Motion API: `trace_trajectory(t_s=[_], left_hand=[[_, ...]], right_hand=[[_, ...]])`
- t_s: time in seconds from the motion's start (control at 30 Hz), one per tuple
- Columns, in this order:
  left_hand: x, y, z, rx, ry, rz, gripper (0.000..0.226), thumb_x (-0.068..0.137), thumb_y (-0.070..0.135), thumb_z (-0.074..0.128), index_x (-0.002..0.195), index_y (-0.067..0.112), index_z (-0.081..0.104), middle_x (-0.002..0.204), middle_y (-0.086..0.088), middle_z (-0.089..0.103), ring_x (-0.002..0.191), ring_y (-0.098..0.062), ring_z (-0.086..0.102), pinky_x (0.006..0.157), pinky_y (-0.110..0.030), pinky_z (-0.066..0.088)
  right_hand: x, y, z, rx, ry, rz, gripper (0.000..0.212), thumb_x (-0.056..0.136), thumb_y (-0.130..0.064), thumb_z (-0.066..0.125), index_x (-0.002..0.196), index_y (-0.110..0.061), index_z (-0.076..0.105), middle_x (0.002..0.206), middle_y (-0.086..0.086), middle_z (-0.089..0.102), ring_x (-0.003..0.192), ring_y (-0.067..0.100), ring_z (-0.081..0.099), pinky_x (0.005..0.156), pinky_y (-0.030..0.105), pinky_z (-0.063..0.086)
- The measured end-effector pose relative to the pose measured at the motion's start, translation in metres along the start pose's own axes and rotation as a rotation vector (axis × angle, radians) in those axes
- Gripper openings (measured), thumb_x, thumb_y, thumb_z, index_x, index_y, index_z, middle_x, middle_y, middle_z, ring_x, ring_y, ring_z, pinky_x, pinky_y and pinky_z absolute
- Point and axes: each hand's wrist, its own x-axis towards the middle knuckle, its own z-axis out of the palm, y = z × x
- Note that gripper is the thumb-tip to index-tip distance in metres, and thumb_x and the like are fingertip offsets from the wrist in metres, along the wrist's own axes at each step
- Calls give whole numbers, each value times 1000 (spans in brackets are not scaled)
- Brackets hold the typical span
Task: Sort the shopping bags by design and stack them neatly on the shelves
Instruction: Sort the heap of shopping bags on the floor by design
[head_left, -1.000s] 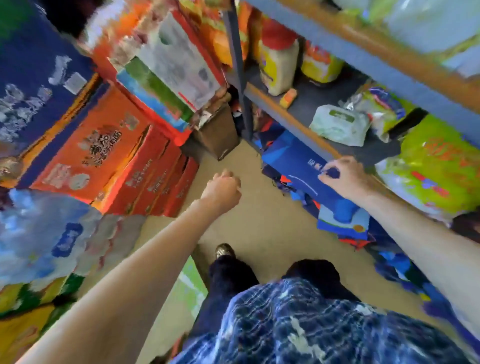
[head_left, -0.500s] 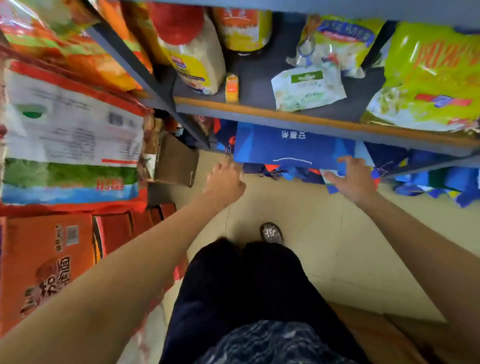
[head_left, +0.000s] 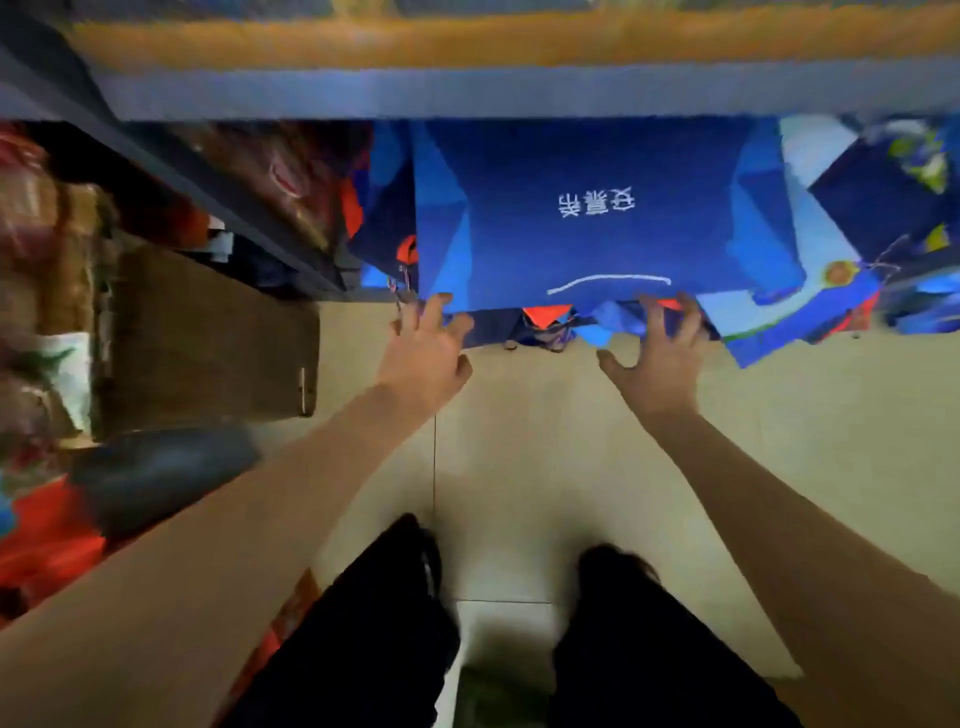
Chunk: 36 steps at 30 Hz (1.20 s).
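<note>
Flat fabric shopping bag on top (head_left: 597, 218): dark blue, lighter blue angular side panels, white characters, white curved line. Crumpled bags beneath (head_left: 545, 319): blue with orange-red patches. Metal shelf edge (head_left: 467, 93): grey-blue, orange board above. Tiled floor (head_left: 519, 415): beige. Cardboard box (head_left: 208, 343): brown.

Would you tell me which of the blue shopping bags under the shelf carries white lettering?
The dark blue bag lying on top of the pile, directly ahead of both hands; neighbouring bags show colourful patterns instead.
</note>
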Motion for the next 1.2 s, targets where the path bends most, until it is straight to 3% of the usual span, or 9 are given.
trace_trajectory(t_s=[0.17,0.33,0.57,0.7,0.8,0.93,1.1,1.13,1.2], left_hand=[[47,4,89,118,128,1,61,87,23,55,143,24,31,155,-9,13,136,-35,20,107,-45,24],[89,5,132,179,422,117,65,52,14,82,115,18,64,126,-17,57,106,-40,58,79,-50,49],[132,9,181,80,552,32,55,60,2,74,112,14,64,125,-17,57,105,-41,55,80,-49,44],[139,6,173,208,662,40,51,68,4,67,117,18,61,127,-12,55,106,-36,55,86,-45,44],[144,13,149,126,577,-25,50,91,17,51,138,25,38,145,-6,31,128,-31,33,100,-45,27],[136,26,144,78,464,10,47,92,14,44,138,25,37,138,-4,38,122,-30,37,93,-40,34],[96,22,152,168,327,166,41,96,15,39,137,22,34,130,-4,42,114,-30,41,93,-40,40],[86,18,150,177,302,174,40,97,14,38,136,22,34,129,-5,43,111,-30,42,92,-40,41],[66,11,146,190,248,203,38,97,12,35,134,22,35,126,-5,46,107,-29,43,89,-39,41]], right_hand=[[60,32,78,-266,-36,-247,75,84,-28,66,148,-25,26,156,14,6,139,37,16,109,50,20],[112,52,99,-366,76,-454,59,82,-18,67,136,-12,45,152,19,21,137,39,20,109,52,16],[144,68,129,-479,272,-767,40,71,-4,69,110,-3,62,119,20,55,104,45,51,98,64,26],[149,62,123,-538,257,-695,36,87,-8,54,122,-8,57,122,14,54,109,37,50,108,54,16],[151,49,106,-504,211,-674,35,93,-13,44,125,-14,56,120,10,56,107,32,56,111,44,12],[136,54,90,-575,106,-743,35,93,-15,44,125,-17,57,119,6,55,104,28,58,109,42,15],[89,87,89,-525,259,-1056,20,71,-15,59,87,-14,71,71,2,60,51,20,59,89,49,44],[77,89,88,-513,190,-1078,25,73,-17,63,96,-15,69,77,2,62,58,20,62,91,51,42],[56,93,89,-624,-38,-913,49,87,-20,59,134,-21,46,124,5,55,102,21,60,105,51,27]])
